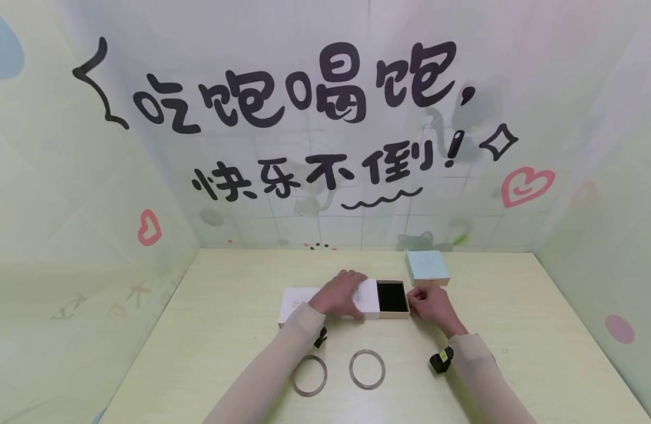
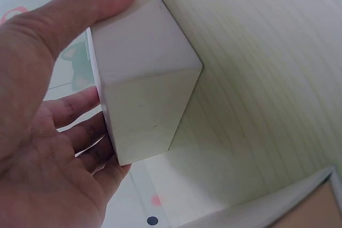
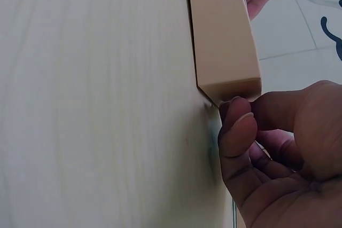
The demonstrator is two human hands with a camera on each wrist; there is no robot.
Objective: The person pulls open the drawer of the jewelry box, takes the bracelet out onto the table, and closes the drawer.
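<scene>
White sleeve point(image 1: 369, 300) on the table point(image 1: 198, 330), gripped across by the left hand point(image 1: 340, 295) with thumb spread wide. Partly out of it, a black-lined tan drawer point(image 1: 394, 315), pinched at the end by the right hand point(image 1: 431, 302), fingertips together.

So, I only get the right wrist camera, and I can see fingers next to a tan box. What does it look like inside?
Observer: The head view shows that the tan box has a black lining.
Operator: Cool! What's the other hand up to?
Observer: The left hand is gripping the white cover that the tan box sticks out of.
Operator: Is anything else on the table?
Observer: Yes, one ring and another ring lie apart on the table, nearer the person than the tan box.
</scene>
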